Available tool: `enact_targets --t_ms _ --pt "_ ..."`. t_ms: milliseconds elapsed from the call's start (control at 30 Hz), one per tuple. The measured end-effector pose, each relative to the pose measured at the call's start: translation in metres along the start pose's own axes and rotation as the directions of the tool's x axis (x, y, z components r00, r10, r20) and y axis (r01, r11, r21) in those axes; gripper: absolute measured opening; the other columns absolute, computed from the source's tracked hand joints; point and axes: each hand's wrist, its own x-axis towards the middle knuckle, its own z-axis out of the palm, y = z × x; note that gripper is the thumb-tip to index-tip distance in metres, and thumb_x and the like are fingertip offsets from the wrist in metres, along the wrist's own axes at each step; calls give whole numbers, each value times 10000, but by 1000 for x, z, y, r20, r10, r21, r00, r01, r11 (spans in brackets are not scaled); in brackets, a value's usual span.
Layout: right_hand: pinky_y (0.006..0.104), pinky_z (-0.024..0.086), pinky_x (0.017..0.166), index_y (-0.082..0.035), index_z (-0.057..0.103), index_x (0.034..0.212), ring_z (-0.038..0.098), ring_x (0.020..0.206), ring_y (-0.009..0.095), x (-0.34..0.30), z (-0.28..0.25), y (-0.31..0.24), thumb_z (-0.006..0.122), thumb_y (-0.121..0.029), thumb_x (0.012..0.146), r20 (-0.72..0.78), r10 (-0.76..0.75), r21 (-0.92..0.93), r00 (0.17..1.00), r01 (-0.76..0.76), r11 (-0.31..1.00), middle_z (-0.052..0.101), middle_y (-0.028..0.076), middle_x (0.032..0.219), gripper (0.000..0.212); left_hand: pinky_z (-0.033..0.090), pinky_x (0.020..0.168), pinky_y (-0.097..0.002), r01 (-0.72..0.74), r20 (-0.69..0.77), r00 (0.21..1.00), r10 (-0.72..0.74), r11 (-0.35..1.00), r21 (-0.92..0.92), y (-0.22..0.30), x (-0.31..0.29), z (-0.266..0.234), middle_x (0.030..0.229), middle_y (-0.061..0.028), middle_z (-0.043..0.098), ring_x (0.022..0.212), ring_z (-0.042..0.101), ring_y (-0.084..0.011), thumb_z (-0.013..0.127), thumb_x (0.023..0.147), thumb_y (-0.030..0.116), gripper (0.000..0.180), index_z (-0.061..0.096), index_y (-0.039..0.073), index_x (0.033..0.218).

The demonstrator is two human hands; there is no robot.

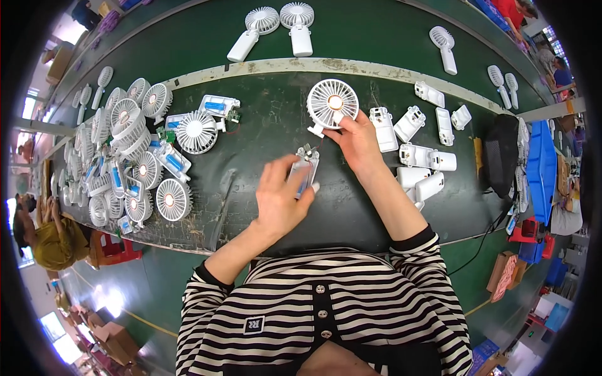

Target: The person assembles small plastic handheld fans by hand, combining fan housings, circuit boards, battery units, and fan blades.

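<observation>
My right hand (357,141) pinches the edge of a white round fan head (332,94), whose grille faces up with an orange ring at its centre. Below it, my left hand (282,191) grips an open white fan handle shell (311,161), with circuit parts at its top end. The left fingers are slightly blurred and cover much of this shell. A thin red wire runs between the fan head's neck and the shell. Close to my right hand lie several loose white handle covers (384,128). Left of my left hand rests another fan head (197,132), face down.
A heap of fan heads (145,169) and handles with blue batteries fills the bench's left side. Several assembled fans (301,37) lie on the green belt beyond the rail (276,66). A black bag-like object (501,156) is at the right. Other people work at both sides.
</observation>
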Motion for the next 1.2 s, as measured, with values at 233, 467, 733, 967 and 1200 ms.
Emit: enact_targets --t_ms 233,467,733,967,1200 --pt "480 444 872 2 450 1133 548 1005 256 -6 -1 0 487 -86 850 26 86 123 996 -88 988 547 129 1098 299 479 639 -401 286 266 906 -330 939 191 -17 8 17 894 -162 579 758 580 -323 717 604 218 576 508 -24 1083" --pt "387 506 714 -61 395 1259 529 1046 302 -30 5 -7 341 -298 923 243 189 183 951 -236 954 514 129 1194 415 473 560 -327 794 579 607 -544 453 -406 -28 3 26 749 -116 633 680 627 -246 627 689 131 327 570 -26 970" --pt "371 516 567 -59 385 1260 554 999 319 -56 -7 -14 372 -325 915 255 277 180 926 -327 927 522 168 1162 436 537 653 -393 625 785 555 -275 -485 -611 -19 -2 6 909 -188 601 710 620 -306 507 726 99 376 498 -32 1078" --pt "391 517 662 -55 393 1251 562 989 261 -71 -17 1 412 -325 903 259 296 163 919 -344 925 532 126 1156 441 523 559 -290 778 759 386 -524 -257 -574 -14 2 9 817 -98 608 616 606 -165 632 788 228 282 558 19 962" --pt "401 436 882 -15 419 1217 531 1048 213 -56 -6 -7 539 -267 859 87 20 -57 996 -15 998 533 93 1148 455 519 571 -268 837 727 384 -569 -119 -534 -6 5 5 805 -97 604 633 606 -163 595 782 69 266 516 6 1028"
